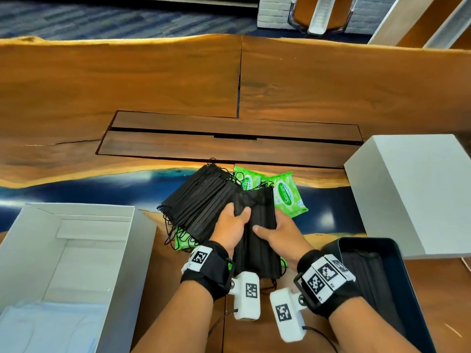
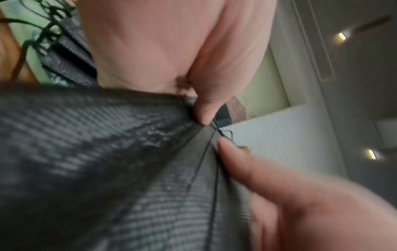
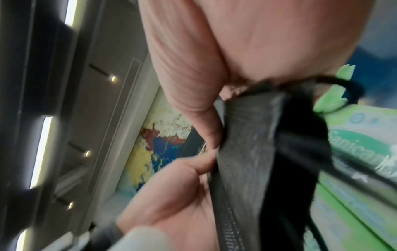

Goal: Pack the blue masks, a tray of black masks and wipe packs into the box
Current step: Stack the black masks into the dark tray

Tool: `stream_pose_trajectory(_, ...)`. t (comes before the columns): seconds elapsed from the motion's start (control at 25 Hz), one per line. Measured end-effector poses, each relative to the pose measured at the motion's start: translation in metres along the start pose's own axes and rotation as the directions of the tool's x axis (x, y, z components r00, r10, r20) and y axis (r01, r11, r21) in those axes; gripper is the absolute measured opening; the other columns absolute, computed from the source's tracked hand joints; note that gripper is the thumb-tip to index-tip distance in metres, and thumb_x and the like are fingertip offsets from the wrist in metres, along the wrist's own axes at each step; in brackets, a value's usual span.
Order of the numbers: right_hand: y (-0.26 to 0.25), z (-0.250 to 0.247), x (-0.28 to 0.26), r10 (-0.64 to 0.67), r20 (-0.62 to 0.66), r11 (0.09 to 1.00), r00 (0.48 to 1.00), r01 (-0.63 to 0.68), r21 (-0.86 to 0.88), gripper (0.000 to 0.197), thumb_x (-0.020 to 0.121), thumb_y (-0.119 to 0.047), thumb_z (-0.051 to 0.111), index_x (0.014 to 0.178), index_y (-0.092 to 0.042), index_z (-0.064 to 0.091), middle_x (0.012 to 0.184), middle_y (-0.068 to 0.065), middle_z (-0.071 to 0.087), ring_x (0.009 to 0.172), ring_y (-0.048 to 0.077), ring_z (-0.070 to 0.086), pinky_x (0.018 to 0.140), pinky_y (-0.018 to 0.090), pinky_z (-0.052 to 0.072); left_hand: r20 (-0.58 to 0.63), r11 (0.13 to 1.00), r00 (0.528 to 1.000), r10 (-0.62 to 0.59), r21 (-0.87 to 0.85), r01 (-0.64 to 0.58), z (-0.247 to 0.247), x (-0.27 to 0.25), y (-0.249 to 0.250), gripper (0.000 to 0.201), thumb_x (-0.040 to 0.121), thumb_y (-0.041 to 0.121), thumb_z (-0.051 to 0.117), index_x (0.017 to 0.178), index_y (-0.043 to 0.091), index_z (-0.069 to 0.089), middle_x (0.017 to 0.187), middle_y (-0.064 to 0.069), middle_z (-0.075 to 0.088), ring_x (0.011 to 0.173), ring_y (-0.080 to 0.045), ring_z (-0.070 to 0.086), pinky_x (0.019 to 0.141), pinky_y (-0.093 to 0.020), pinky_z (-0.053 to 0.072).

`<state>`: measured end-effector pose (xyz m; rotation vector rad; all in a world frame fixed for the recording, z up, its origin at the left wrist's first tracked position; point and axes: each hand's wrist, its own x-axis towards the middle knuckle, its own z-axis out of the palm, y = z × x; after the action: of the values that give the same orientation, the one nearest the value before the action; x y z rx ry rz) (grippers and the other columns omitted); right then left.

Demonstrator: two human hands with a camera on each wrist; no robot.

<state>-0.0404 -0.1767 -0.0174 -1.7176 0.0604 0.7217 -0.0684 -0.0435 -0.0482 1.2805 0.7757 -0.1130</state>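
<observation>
Both hands hold one stack of black masks [image 1: 254, 240] above the table's near middle. My left hand [image 1: 230, 225] grips its left edge, thumb on top; my right hand [image 1: 277, 230] grips its right edge. In the left wrist view the thumb [image 2: 206, 108] presses the black masks [image 2: 96, 152]; the right wrist view shows the same black masks [image 3: 257, 152] pinched. A second pile of black masks [image 1: 201, 200] lies fanned behind. Green wipe packs [image 1: 284, 194] lie beyond and under it. Blue masks [image 1: 51, 327] lie in the white box [image 1: 122, 240]. A dark tray [image 1: 397, 266] at right holds black masks.
The white box lid [image 1: 413, 189] rests upside down at the right, behind the tray. The wooden table [image 1: 153, 80] stretches far ahead, with a dark inset panel [image 1: 229, 143] in its middle. Chair legs stand beyond the far edge.
</observation>
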Motion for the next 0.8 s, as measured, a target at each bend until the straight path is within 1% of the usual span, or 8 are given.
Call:
stream_pose_trajectory(0.08,0.001,-0.005,-0.003,0.043,-0.024,0.986,0.999,-0.039,0.16,0.028,0.085,-0.002,0.07,0.108,-0.013,0.061,0.106,0.011,0.073,0.09,0.022,0.07,0.085,0.042,0.058,-0.073,0.967,0.997,-0.025,-0.254,0.006,-0.002,0.0,0.003,0.023,0.098,0.022,0.055,0.114,0.006,0.06,0.114,-0.018,0.068,0.11,-0.034,0.064,0.098,-0.053,0.05)
stream_pose_trajectory(0.2,0.007,-0.008,-0.012,0.122,0.002,0.868,0.992,-0.108,0.484,0.033,0.081,0.002,0.071,0.113,-0.006,0.064,0.107,0.013,0.073,0.087,0.024,0.07,0.077,0.038,0.059,-0.034,0.791,0.999,-0.04,-0.612,0.011,-0.003,-0.002,0.011,0.028,0.104,0.013,0.044,0.128,0.008,0.055,0.122,-0.015,0.066,0.111,-0.03,0.064,0.1,-0.049,0.048)
stream_pose_trajectory(0.28,0.012,0.0,-0.016,0.165,-0.025,0.788,0.986,-0.116,0.604,0.035,0.079,0.004,0.07,0.113,-0.004,0.066,0.107,0.015,0.073,0.09,0.027,0.069,0.077,0.039,0.059,0.014,0.754,1.0,-0.021,-0.657,0.026,0.003,-0.009,0.013,0.03,0.103,0.01,0.043,0.13,0.009,0.055,0.124,-0.016,0.065,0.113,-0.03,0.063,0.1,-0.049,0.048)
stream_pose_trajectory(0.36,0.011,0.004,-0.016,0.191,-0.077,0.777,0.979,-0.102,0.621,0.036,0.079,0.006,0.069,0.114,-0.003,0.067,0.107,0.017,0.072,0.094,0.03,0.068,0.081,0.042,0.058,0.058,0.758,0.998,-0.011,-0.651,0.047,0.004,-0.018,0.016,0.029,0.1,0.004,0.047,0.127,0.01,0.057,0.122,-0.016,0.066,0.112,-0.031,0.064,0.093,-0.048,0.052)
stream_pose_trajectory(0.48,-0.001,-0.024,-0.014,0.149,-0.119,0.879,0.982,-0.076,0.471,0.038,0.076,0.009,0.071,0.113,-0.002,0.067,0.104,0.014,0.074,0.089,0.025,0.071,0.076,0.036,0.061,0.047,0.847,0.999,-0.014,-0.53,0.037,-0.027,-0.019,0.024,0.03,0.091,0.0,0.06,0.119,0.01,0.053,0.121,-0.019,0.065,0.11,-0.035,0.063,0.073,-0.05,0.058)
stream_pose_trajectory(0.6,-0.012,-0.05,-0.017,0.095,-0.039,0.947,0.995,-0.078,0.312,0.03,0.074,0.015,0.07,0.097,-0.006,0.07,0.087,0.008,0.076,0.071,0.015,0.073,0.061,0.023,0.058,0.095,0.982,0.995,-0.003,-0.189,0.021,-0.052,-0.019,0.028,0.068,0.082,0.002,0.074,0.135,0.024,0.037,0.12,-0.01,0.066,0.102,-0.034,0.067,0.065,-0.046,0.059)
stream_pose_trajectory(0.68,-0.018,-0.048,-0.02,0.076,0.032,0.969,0.997,-0.081,0.234,0.029,0.074,0.016,0.07,0.093,-0.006,0.07,0.085,0.008,0.075,0.069,0.014,0.072,0.059,0.021,0.057,0.129,0.996,0.991,0.041,0.07,-0.05,-0.046,-0.021,0.025,0.086,0.074,0.009,0.083,0.138,0.037,0.032,0.118,-0.001,0.064,0.101,-0.028,0.068,0.059,-0.036,0.057)
stream_pose_trajectory(0.8,-0.021,-0.043,-0.021,0.069,0.048,0.977,0.996,-0.078,0.199,0.028,0.075,0.016,0.069,0.093,-0.005,0.069,0.083,0.007,0.076,0.069,0.014,0.072,0.059,0.022,0.057,-0.035,0.966,0.986,0.165,0.209,-0.154,-0.04,-0.011,0.014,0.058,0.083,0.012,0.075,0.133,0.021,0.048,0.112,0.001,0.064,0.097,-0.018,0.064,0.074,-0.036,0.057)
